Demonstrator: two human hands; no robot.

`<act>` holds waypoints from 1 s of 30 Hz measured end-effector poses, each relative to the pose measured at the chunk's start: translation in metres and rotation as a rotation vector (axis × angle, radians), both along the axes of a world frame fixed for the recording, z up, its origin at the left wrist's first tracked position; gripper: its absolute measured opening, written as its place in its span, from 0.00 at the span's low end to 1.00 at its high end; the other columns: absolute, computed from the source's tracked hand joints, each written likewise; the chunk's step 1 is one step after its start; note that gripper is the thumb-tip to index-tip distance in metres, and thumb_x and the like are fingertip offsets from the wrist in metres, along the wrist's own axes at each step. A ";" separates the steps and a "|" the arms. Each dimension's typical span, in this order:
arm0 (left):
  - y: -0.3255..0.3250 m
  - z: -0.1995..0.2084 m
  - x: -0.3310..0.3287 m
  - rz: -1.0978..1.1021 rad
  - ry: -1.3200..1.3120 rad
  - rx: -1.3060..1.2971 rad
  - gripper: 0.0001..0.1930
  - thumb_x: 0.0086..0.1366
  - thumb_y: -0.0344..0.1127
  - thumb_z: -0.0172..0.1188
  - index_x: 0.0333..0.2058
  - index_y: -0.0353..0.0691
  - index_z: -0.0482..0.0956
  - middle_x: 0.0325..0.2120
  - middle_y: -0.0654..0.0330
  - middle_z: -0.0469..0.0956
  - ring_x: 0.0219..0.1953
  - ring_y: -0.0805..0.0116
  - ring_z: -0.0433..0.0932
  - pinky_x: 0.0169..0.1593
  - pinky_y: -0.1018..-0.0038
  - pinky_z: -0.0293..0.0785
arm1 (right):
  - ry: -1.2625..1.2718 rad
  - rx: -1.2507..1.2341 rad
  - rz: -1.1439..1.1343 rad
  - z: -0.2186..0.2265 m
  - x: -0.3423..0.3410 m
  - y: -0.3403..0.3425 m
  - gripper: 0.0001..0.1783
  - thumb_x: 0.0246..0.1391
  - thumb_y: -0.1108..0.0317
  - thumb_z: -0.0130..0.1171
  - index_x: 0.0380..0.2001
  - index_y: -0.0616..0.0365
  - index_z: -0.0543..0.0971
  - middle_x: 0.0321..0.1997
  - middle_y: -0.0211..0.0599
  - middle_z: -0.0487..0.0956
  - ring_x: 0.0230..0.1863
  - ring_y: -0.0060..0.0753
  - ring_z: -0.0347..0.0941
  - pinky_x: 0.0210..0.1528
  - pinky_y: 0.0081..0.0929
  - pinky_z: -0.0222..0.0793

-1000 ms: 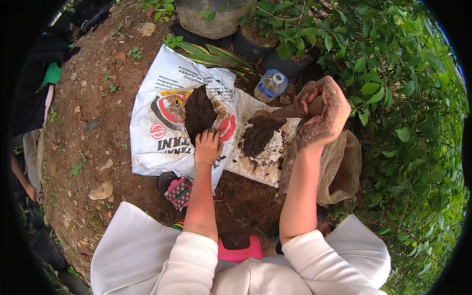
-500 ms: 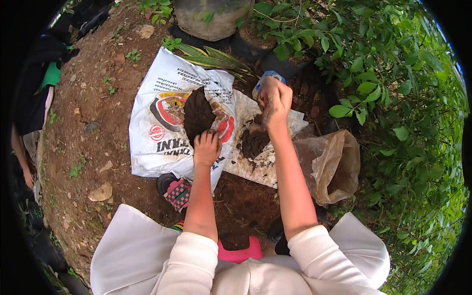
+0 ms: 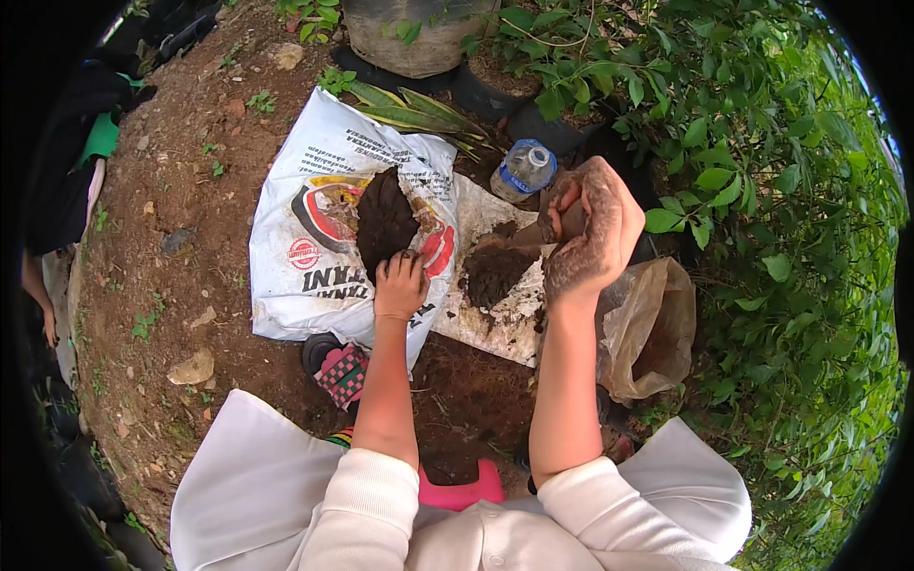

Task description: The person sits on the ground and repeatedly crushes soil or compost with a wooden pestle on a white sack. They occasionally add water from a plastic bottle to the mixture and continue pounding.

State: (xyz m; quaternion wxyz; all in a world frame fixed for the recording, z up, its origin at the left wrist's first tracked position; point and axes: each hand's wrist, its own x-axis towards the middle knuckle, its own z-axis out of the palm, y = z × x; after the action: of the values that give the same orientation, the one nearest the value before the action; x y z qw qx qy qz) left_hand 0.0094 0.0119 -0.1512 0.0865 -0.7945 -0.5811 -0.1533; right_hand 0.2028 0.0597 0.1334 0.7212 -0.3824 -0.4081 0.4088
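My left hand (image 3: 401, 285) rests on the lower edge of the dark soil (image 3: 386, 224) that shows through a torn opening in a white printed sack (image 3: 286, 257). Its fingers lie stretched over the soil. Raised to the right, my right hand (image 3: 600, 228) has a soil-smeared palm and curved fingers set apart, with nothing seen in them. Just beyond it stands an uncapped clear plastic bottle (image 3: 524, 171) with a blue label. Beside the sack, a mound of dark soil (image 3: 495, 276) lies on a stained whitish sheet (image 3: 486, 333).
An open translucent plastic bag (image 3: 647, 324) sits to the right of my forearm. Behind are a large grey pot (image 3: 419, 43) and long striped leaves (image 3: 409, 114). Dense green leaves (image 3: 743, 181) fill the right side. Near my knees are a patterned sock (image 3: 341, 376) and a pink object (image 3: 464, 487).
My right hand has come away from the bottle, risen and moved right, its palm now turned inward. The bottle is left standing. My left hand stays in place.
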 end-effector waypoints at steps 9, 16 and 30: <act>0.003 0.001 0.003 -0.001 -0.010 -0.001 0.17 0.51 0.39 0.56 0.42 0.47 0.73 0.42 0.63 0.71 0.49 0.64 0.67 0.52 0.59 0.59 | -0.010 -0.017 0.057 -0.005 0.000 0.003 0.15 0.56 0.67 0.44 0.17 0.62 0.64 0.15 0.24 0.61 0.17 0.12 0.53 0.17 0.13 0.47; 0.009 0.008 0.016 -0.024 0.005 0.020 0.17 0.53 0.41 0.53 0.42 0.47 0.73 0.42 0.62 0.70 0.49 0.66 0.67 0.51 0.61 0.59 | 0.052 -0.122 0.060 -0.042 0.015 0.033 0.14 0.57 0.67 0.43 0.18 0.60 0.63 0.15 0.23 0.57 0.16 0.12 0.50 0.16 0.16 0.46; 0.003 0.000 0.002 -0.014 0.006 -0.001 0.17 0.53 0.41 0.54 0.43 0.47 0.73 0.43 0.62 0.70 0.49 0.65 0.66 0.52 0.61 0.59 | -0.102 0.123 -0.118 0.000 0.003 -0.010 0.16 0.58 0.66 0.44 0.17 0.61 0.64 0.14 0.25 0.61 0.14 0.13 0.51 0.15 0.15 0.44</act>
State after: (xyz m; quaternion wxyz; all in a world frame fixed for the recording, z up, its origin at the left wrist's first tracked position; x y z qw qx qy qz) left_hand 0.0117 0.0145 -0.1510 0.0868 -0.7991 -0.5754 -0.1510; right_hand 0.2061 0.0493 0.1334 0.7444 -0.3810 -0.4453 0.3199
